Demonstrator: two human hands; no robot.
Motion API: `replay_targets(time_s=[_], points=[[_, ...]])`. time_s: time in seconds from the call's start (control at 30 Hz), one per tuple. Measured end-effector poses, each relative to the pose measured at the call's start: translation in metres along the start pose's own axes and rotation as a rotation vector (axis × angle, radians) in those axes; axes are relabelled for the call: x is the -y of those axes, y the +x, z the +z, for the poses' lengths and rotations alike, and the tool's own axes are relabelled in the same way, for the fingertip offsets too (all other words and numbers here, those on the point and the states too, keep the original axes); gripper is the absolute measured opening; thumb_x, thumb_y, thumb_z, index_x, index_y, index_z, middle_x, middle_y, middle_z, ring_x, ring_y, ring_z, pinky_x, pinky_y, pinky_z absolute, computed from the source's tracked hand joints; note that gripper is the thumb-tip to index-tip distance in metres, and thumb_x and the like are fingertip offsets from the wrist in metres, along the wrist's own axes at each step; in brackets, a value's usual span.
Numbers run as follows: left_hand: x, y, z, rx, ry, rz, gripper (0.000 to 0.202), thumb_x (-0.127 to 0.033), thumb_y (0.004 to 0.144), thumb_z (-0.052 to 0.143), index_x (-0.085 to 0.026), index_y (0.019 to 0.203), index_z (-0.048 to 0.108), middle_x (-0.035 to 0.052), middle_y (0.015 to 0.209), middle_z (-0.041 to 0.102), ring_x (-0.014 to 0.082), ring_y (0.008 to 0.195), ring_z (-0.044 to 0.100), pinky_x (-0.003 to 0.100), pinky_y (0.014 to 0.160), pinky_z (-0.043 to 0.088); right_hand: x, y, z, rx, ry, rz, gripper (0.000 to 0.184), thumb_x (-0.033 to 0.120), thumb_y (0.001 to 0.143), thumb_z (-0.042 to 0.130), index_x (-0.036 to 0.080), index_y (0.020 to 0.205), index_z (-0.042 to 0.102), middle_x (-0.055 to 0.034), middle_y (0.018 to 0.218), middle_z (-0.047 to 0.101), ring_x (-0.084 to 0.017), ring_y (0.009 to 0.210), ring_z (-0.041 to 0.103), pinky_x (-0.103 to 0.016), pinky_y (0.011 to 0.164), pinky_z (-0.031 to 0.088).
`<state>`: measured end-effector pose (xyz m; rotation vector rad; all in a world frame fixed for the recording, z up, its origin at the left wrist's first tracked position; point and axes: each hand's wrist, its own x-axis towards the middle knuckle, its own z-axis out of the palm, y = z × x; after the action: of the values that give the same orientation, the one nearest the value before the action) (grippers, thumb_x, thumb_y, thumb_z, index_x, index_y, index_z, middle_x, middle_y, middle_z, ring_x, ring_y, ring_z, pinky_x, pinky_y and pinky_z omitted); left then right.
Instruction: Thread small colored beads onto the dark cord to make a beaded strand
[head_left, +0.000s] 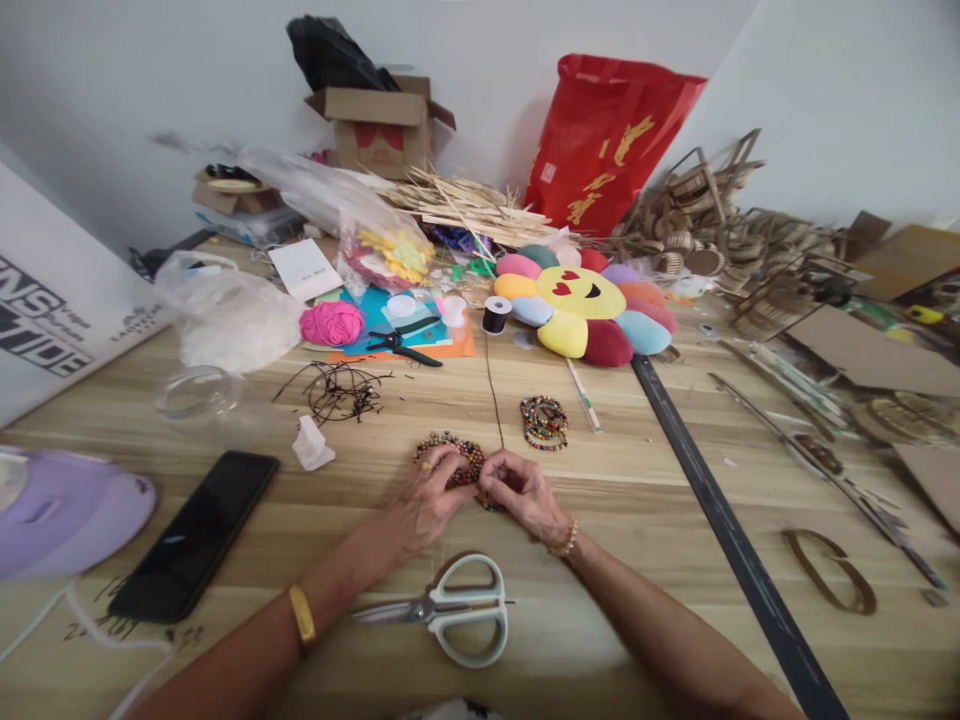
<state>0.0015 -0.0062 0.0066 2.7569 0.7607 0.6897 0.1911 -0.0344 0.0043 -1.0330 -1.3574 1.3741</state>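
Note:
Both hands meet at the middle of the wooden table, over a heap of multicoloured beads (453, 443). My left hand (431, 492) rests against the heap, its fingers bent and pinched near the right hand's fingertips. My right hand (520, 487) pinches the near end of a black cord (491, 385), which runs back to a black-and-white spool (496, 315). What sits between the left fingertips is too small to make out. A coiled strand of coloured beads (544, 422) lies right of the hands. White-handled scissors (450, 608) lie in front, between my forearms.
Left are a phone (196, 535), a purple cap (71, 510) and black cord scraps (341, 390). Pliers (405, 347) and pink yarn (332, 323) lie behind. A flower cushion (581, 300) sits at the back. A long dark strip (720, 500) crosses the right side.

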Motion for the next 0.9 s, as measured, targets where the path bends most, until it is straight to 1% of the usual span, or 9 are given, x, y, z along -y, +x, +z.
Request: replay_targets(time_s=[0.13,0.2,0.3,0.47,0.57,0.73,0.8,0.9], points=[[0.003,-0.002,0.004,0.044,0.161,0.043,0.022,-0.017,0.088,0.053,-0.021,0.104,0.067,0.0114,0.108,0.054,0.0272,0.115,0.039,0.045,0.096,0.042,-0.003,0.001,0.0,0.002,0.019,0.002,0.03,0.043,0.083,0.062,0.015,0.078,0.054,0.002,0.062,0.051,-0.008,0.052,0.045,-0.02,0.05,0.036],[0.004,-0.002,0.005,0.067,0.201,0.064,0.023,-0.019,0.088,0.054,-0.021,0.107,0.065,0.0118,0.108,0.054,0.0273,0.115,0.04,0.044,0.097,0.041,-0.004,0.001,0.0,0.002,0.02,-0.001,0.029,0.043,0.083,0.063,0.015,0.079,0.054,0.0023,0.061,0.051,-0.008,0.051,0.044,-0.02,0.05,0.035],[0.004,-0.002,0.004,0.079,0.223,0.077,0.023,-0.019,0.089,0.052,-0.02,0.108,0.064,0.0115,0.107,0.056,0.0265,0.114,0.042,0.043,0.096,0.042,-0.005,0.001,-0.001,-0.004,0.02,0.001,0.03,0.043,0.083,0.063,0.015,0.079,0.054,0.0028,0.06,0.051,-0.007,0.05,0.042,-0.02,0.048,0.034],[0.004,-0.002,0.005,0.019,0.195,0.104,0.02,-0.017,0.09,0.051,-0.019,0.102,0.066,0.0107,0.102,0.056,0.0258,0.111,0.043,0.042,0.094,0.044,-0.007,0.002,-0.001,-0.014,0.032,0.006,0.03,0.043,0.082,0.063,0.015,0.079,0.054,0.0034,0.059,0.049,-0.007,0.05,0.042,-0.019,0.048,0.034],[0.005,-0.002,0.006,0.016,0.151,0.11,0.018,-0.015,0.089,0.05,-0.017,0.095,0.067,0.0107,0.099,0.056,0.0256,0.111,0.042,0.041,0.094,0.045,-0.007,0.003,0.0,-0.011,0.035,0.016,0.031,0.045,0.082,0.063,0.015,0.078,0.053,0.0032,0.059,0.049,-0.007,0.049,0.041,-0.02,0.047,0.034],[0.008,-0.004,0.006,0.036,0.071,0.054,0.02,-0.013,0.09,0.047,-0.015,0.082,0.066,0.01,0.094,0.056,0.0251,0.11,0.043,0.043,0.093,0.046,-0.005,0.003,0.0,-0.01,0.027,0.026,0.032,0.044,0.081,0.063,0.015,0.078,0.053,0.0029,0.06,0.049,-0.007,0.05,0.04,-0.019,0.047,0.033],[0.01,-0.005,0.008,0.023,0.039,0.031,0.022,-0.011,0.09,0.046,-0.015,0.08,0.065,0.0093,0.094,0.056,0.0243,0.11,0.044,0.043,0.094,0.045,-0.004,0.003,0.0,-0.006,0.016,0.037,0.032,0.045,0.081,0.063,0.015,0.078,0.053,0.0029,0.06,0.049,-0.007,0.05,0.041,-0.02,0.047,0.033],[0.015,-0.008,0.011,-0.016,0.01,0.003,0.021,-0.009,0.089,0.047,-0.015,0.084,0.066,0.009,0.094,0.055,0.0244,0.111,0.043,0.043,0.095,0.045,-0.003,0.003,0.0,0.0,-0.019,0.032,0.032,0.046,0.082,0.062,0.015,0.077,0.053,0.0026,0.06,0.05,-0.008,0.05,0.041,-0.02,0.048,0.034]])
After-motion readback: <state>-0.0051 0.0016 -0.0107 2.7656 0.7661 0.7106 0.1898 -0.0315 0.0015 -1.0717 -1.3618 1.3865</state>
